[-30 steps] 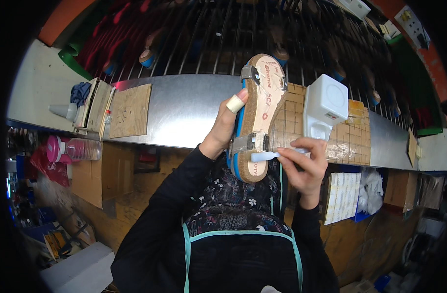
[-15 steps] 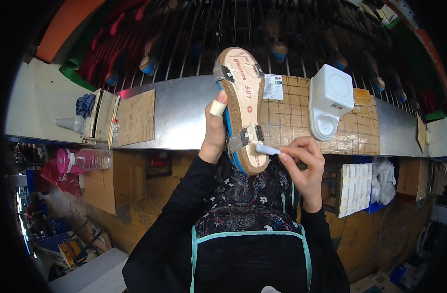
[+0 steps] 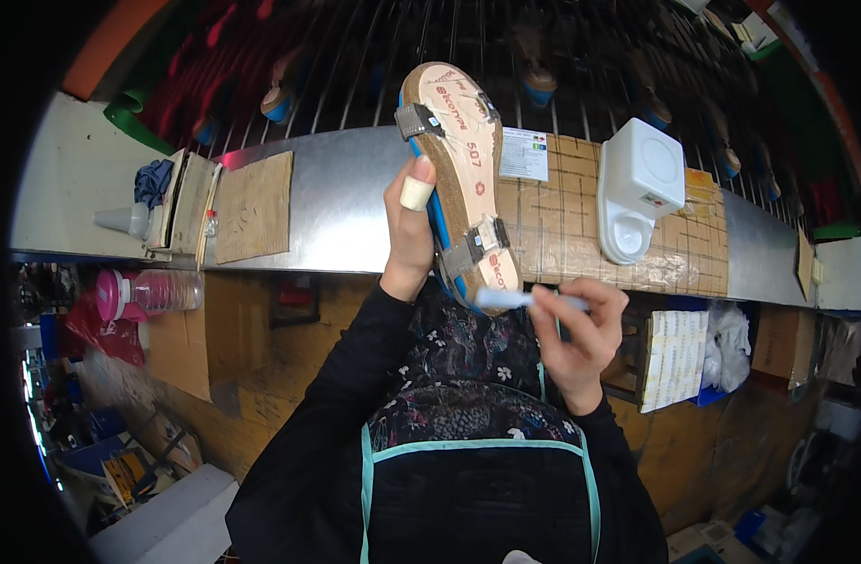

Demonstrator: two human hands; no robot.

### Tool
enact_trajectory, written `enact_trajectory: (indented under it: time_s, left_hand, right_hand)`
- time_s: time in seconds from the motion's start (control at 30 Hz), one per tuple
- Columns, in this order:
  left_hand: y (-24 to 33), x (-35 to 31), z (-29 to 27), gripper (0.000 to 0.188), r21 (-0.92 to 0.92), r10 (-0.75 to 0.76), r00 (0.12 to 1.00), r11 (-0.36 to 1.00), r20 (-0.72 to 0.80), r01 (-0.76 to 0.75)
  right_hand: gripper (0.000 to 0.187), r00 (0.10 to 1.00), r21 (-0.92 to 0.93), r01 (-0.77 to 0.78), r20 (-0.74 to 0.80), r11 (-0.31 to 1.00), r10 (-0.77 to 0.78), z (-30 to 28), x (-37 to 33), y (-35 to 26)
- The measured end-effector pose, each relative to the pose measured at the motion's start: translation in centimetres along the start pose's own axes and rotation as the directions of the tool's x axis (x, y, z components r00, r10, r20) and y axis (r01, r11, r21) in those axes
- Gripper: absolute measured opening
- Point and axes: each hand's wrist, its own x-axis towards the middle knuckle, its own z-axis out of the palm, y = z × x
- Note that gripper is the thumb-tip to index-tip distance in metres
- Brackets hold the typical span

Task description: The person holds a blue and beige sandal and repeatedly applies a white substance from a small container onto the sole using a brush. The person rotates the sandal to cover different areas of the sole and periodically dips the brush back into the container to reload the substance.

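Cork edges a sole, which is held tilted in front of the bench, its pale, red-printed face turned toward the head camera. In this head view its left edge is clamped by the left hand: a wrapped thumb is pressed against the side, while the other fingers are hidden behind. A pale brush-like tool is pinched between thumb and fingers of the right hand, its blurred head laid across the heel end; whether the surface is touched cannot be told. As for progress, grey strap ends are already folded onto the pale face near the toe and heel, and the face is left uncovered by any further layer. Whether any coating has been spread cannot be judged. A white container is set on cardboard to the right.
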Motion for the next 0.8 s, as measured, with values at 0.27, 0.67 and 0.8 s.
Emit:
enact_trajectory:
  time_s: [0.27,0.67,0.8]
  left_hand:
    - [1.4,1.3,1.2,0.057,-0.238,-0.137,0.986,0.959,0.092,0.156]
    - [0.1,2.4,2.9,0.063,-0.162,-0.246,0.944,0.945,0.222,0.285]
    - [-0.5,3.0,2.7,0.062,-0.205,-0.305,0.897,0.902,0.32,0.379]
  right_hand:
    - [0.035,0.998,0.091,0.043,0.034,0.995,-0.047,-0.7,0.3,0.9]
    - [0.039,0.942,-0.208,0.332,0.035,0.92,-0.333,-1.4,1.6,0.3]
    - [0.042,0.905,-0.089,0.42,0.115,0.903,-0.409,-2.3,1.7,-0.2]
